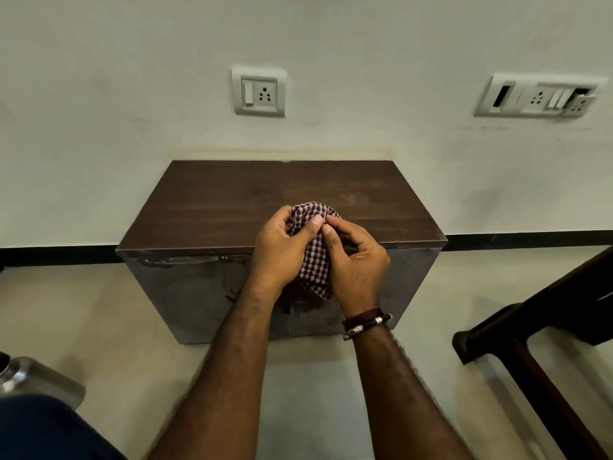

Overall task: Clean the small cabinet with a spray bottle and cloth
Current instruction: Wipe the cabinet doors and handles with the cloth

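A small dark-brown cabinet (215, 200) stands on the floor against the wall, its glossy front streaked with wet marks. Above its front edge both hands hold a bunched maroon-and-white checked cloth (313, 257). My left hand (278, 250) grips the cloth from the left, thumb laid across it. My right hand (356, 260) pinches it from the right, wrist wearing bracelets. No spray bottle is in view.
A steel container (36, 376) sits on the floor at the lower left beside my knee. Dark wooden furniture legs (530, 353) stand at the right. Two socket plates (259, 91) (537, 96) are on the wall above the cabinet.
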